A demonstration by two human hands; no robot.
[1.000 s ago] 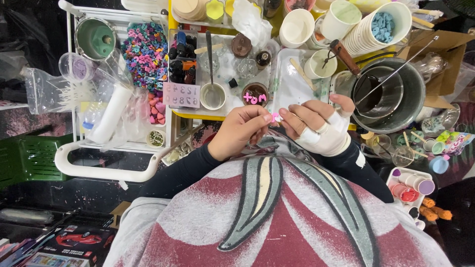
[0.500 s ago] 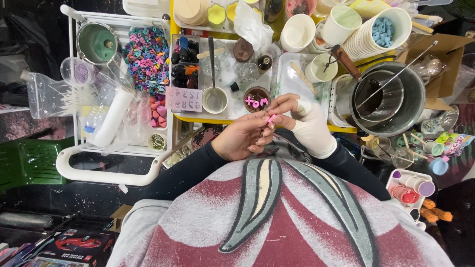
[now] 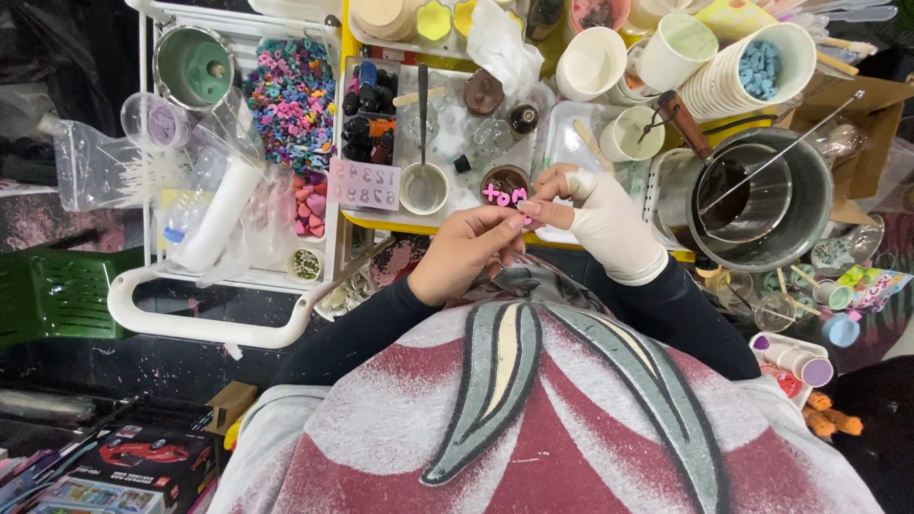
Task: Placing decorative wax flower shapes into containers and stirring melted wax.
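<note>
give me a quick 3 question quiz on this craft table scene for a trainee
1. True or false: the right hand wears a white glove with the fingertips cut off.
2. Multiple choice: what lies on top of the small brown round piece just beyond the hands? A) pink letter shapes B) blue beads C) a metal spoon
3. Fill in: the left hand is ____, with no glove on it.

Key
1. True. The glove covers the palm and wrist, and bare fingers with painted nails show.
2. A. Small pink letter shapes sit on the brown piece.
3. Bare. Its fingers meet those of the right hand, pinching something pink too small to make out.
</note>
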